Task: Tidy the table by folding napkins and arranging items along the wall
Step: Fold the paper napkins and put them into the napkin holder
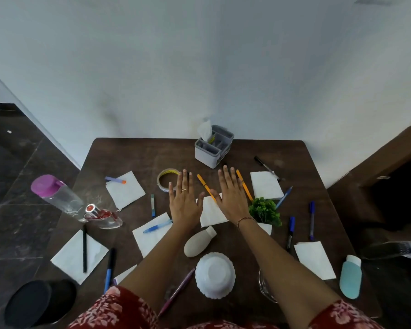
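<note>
Both my hands lie flat, palms down, fingers straight, over the middle of the dark table (133, 157). My left hand (184, 200) holds nothing and sits beside a tape roll (167, 180). My right hand (231, 198) covers part of a white napkin (211, 213) and holds nothing. Several more white napkins lie scattered: one at the far left (126, 189), one at the far right (266, 185), one near left (77, 256), one near right (314, 260). Two orange pens (204, 185) lie by my right hand.
A grey organiser (212, 151) with a tissue stands at the wall. A pink-capped bottle (57, 195), a glass perfume bottle (105, 216), a small plant (265, 211), an upturned white bowl (215, 274), a cream bottle (198, 243), a blue bottle (350, 276) and several pens crowd the table.
</note>
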A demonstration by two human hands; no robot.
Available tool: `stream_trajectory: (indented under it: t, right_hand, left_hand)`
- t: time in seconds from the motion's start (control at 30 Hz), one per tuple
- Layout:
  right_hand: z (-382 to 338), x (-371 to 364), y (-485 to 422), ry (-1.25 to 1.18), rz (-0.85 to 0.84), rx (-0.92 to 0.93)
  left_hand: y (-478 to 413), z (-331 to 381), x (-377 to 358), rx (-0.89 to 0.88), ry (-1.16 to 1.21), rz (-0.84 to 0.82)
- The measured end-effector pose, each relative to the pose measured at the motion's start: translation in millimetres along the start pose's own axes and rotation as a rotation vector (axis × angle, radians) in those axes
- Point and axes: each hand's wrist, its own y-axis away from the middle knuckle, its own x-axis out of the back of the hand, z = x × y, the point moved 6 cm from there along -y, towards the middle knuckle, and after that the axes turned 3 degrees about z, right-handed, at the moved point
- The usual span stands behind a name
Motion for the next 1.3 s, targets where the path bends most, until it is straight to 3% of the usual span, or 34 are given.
stream_trajectory:
  t: [0.37, 0.53, 0.73, 1.03, 1.3]
  right_hand:
    - [30, 15, -84, -0.079, 0.001, -0.002]
    - [42, 21, -125, -0.213, -0.016, -0.042]
    - [68, 16, -172, -0.408, -0.087, -0.211]
    - [84, 4, -202, -0.619, -0.158, -0.361]
    - [105, 5, -203, -0.668, 0.065, -0.464]
  left_hand:
    - [-68, 38, 11, 0.172, 0.379, -0.011]
    - [-94, 48, 2, 0.401, 0.713, -0.138]
    - [-114, 56, -10, 0.679, 1.067, -0.276]
    - [-139, 64, -39, 0.744, 1.5, -0.265]
    - [-141, 55, -39, 0.726, 1.409, -0.183]
